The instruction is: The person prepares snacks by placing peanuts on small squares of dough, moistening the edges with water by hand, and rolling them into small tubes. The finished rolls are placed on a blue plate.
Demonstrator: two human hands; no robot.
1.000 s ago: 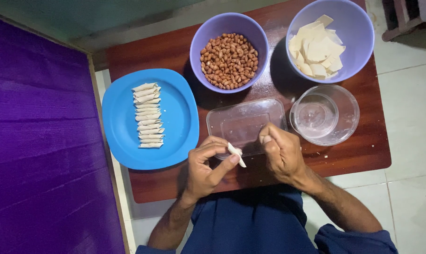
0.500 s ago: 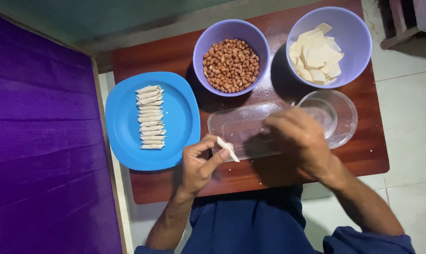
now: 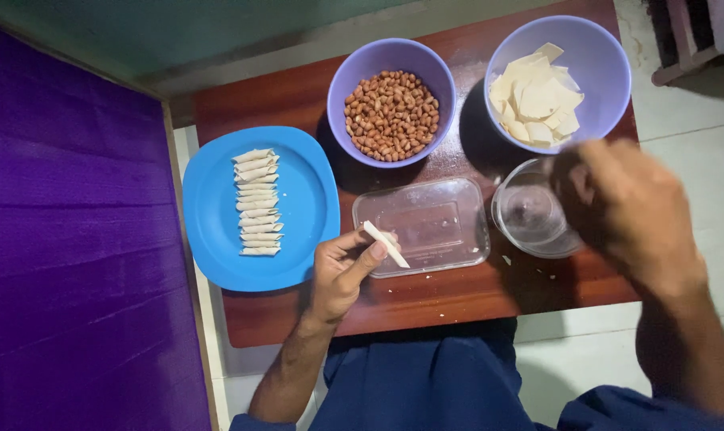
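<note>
Rolled dough stick (image 3: 386, 243), thin and pale, was pinched between the thumb and fingers of the left hand (image 3: 342, 271), over the near left corner of a clear rectangular plastic container (image 3: 422, 226) on the brown wooden table (image 3: 426, 299). The right hand (image 3: 629, 207) was blurred, raised above a small clear glass bowl (image 3: 529, 215); whether its fingers were spread or pressed together could not be told. Left of the container lay a blue plate (image 3: 298, 199) carrying a neat column of finished rolls (image 3: 256, 202). At the far side of the table stood two purple bowls, one filled with peanuts (image 3: 391, 114), the other holding flat pale wrapper pieces (image 3: 537, 100). A purple cloth (image 3: 66, 255) covered the surface to the left.
</note>
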